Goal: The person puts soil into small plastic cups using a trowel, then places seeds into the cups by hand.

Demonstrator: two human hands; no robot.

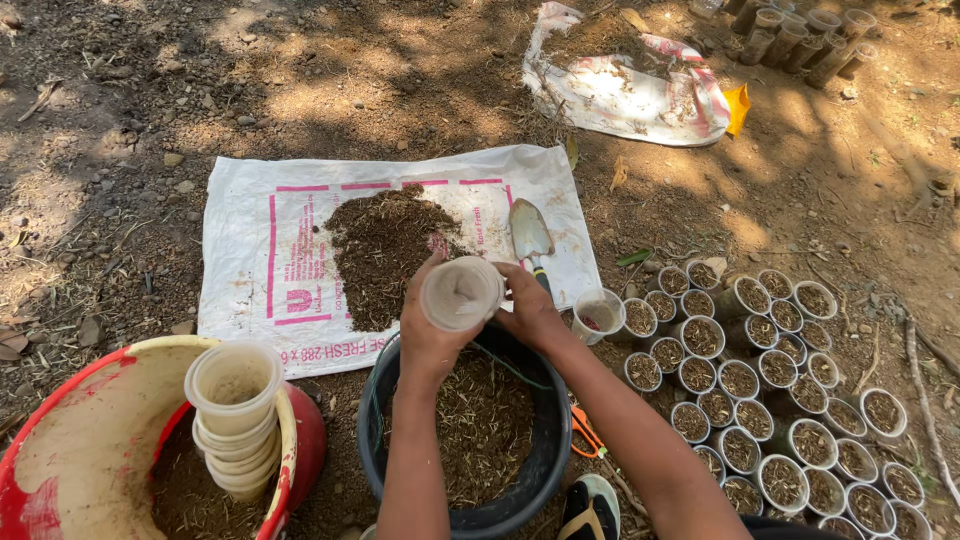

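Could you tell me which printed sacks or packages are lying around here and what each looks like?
Flat sack: spread on the ground ahead of the hands, white with pink lines and print, soil heaped on it.
Crumpled sack: farther back on the right, white with red print, soil-stained.

Cup (461, 293) above bucket (545, 470), soil heap (385, 250) behind, filled cups (760, 400) right

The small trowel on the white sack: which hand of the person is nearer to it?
The right hand: it is just below the trowel, by its handle. The left hand is farther, down-left, on the other side of the plastic cup both hands hold.
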